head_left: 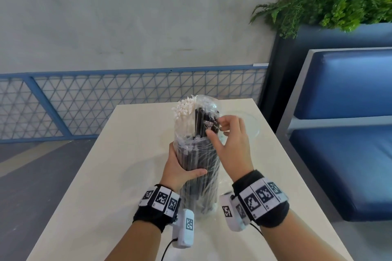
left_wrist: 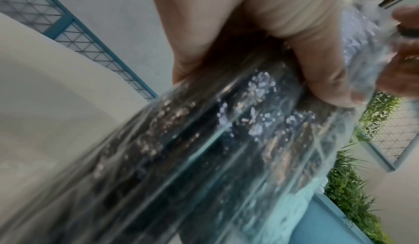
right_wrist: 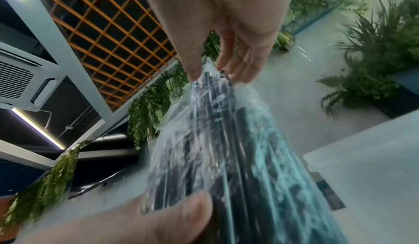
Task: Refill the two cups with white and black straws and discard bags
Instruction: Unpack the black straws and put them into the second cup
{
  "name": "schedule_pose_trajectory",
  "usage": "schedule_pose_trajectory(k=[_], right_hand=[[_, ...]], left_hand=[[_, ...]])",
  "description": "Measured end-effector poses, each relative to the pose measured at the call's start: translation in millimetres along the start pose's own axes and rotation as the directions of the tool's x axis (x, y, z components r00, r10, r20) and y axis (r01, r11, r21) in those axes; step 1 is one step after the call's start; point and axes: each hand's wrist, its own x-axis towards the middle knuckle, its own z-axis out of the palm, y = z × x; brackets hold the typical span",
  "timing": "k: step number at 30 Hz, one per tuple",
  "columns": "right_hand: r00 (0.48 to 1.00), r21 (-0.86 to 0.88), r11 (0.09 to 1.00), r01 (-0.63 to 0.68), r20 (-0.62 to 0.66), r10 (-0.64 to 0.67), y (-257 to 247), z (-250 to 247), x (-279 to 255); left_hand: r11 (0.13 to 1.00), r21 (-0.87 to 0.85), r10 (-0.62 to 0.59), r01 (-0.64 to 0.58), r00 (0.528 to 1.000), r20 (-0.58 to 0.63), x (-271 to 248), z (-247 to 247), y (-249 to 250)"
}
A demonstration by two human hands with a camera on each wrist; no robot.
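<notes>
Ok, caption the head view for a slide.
Left hand grips bag of black straws; right hand pinches its top.

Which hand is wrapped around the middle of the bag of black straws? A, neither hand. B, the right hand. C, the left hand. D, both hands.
C: the left hand grips the middle of the bag, while the right hand pinches at its top end.

- Bag of black straws [head_left: 200, 167]: upright before me, gripped by my left hand [head_left: 180, 170]; blocks the table's [head_left: 89, 186] middle.
- White straws [head_left: 184, 110]: just behind, barring the far reach.
- Table left side: open passage.
- Blue bench [head_left: 347, 133]: bounds my right.
</notes>
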Motion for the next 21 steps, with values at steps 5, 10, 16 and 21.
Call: schedule_pose_trajectory(k=[5, 10, 16, 21], right_hand=[[0.969, 0.016, 0.979, -0.201, 0.149, 0.196, 1.2, 3.6, 0.9], [0.917, 0.131, 0.914, -0.383, 0.172, 0.36, -3.4, 5.4, 13.1], [0.883, 0.238, 0.853, -0.465, 0.193, 0.427, -0.3, 15.1, 7.0], [0.879, 0.406, 0.781, -0.475, 0.168, 0.447, -1.9, 17.9, 11.3]], left_hand=[[1.0, 0.006, 0.017, -0.017, 1.0, 0.0, -1.5, -1.5, -0.1], [0.997, 0.035, 0.066, -0.068, 0.997, 0.05, 0.0, -7.1, 9.8], [0.996, -0.032, 0.085, -0.081, 0.988, 0.132, 7.6, -12.3, 19.9], [0.998, 0.033, 0.045, -0.048, 0.996, 0.072, 11.5, -9.1, 19.7]])
